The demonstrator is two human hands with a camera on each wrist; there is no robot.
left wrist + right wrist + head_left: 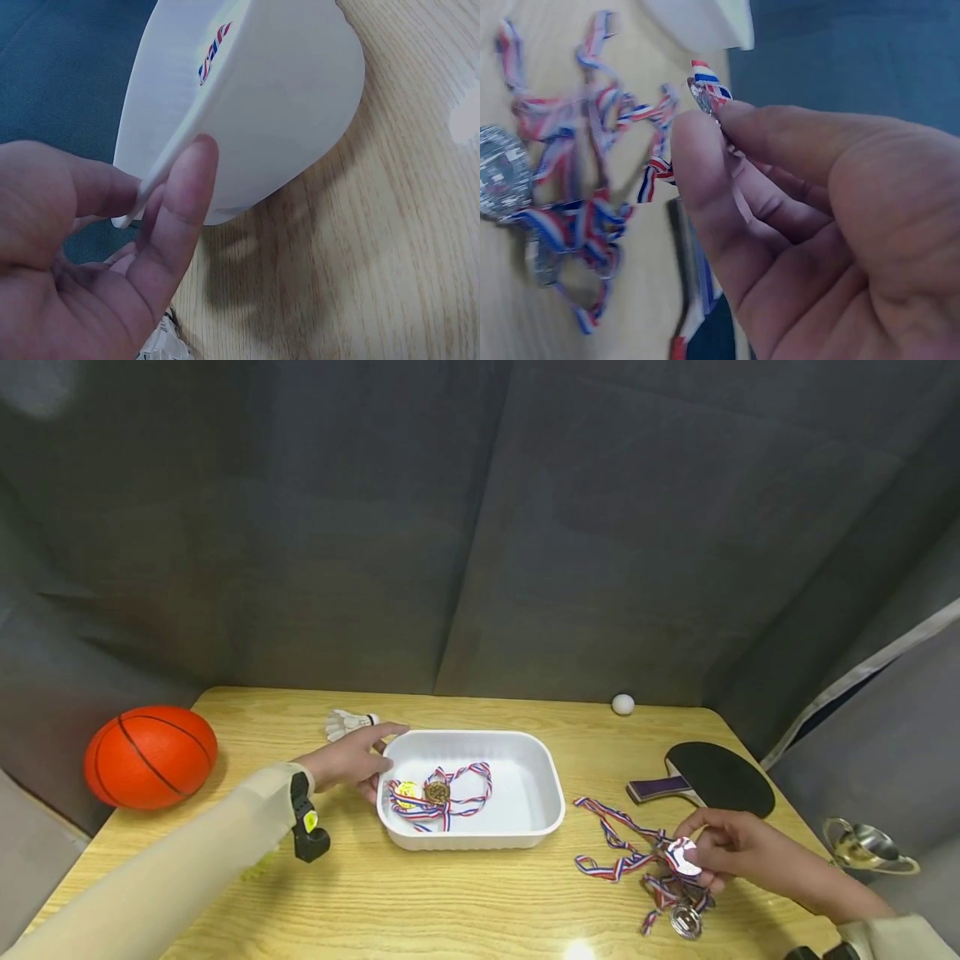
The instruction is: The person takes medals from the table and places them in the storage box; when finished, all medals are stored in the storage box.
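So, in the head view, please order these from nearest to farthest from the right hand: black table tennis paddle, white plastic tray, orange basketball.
1. The black table tennis paddle, just behind the right hand.
2. The white plastic tray, mid-table, to its left.
3. The orange basketball, off the table's far left edge.

The cup (862,846) is being cut off by the head view's right edge. In the right wrist view, the ribbons (585,187) are blurring, and the right hand (817,240) is hiding most of the medal (709,94) it is pinching. The tray (247,105) is running past the left wrist view's top edge.
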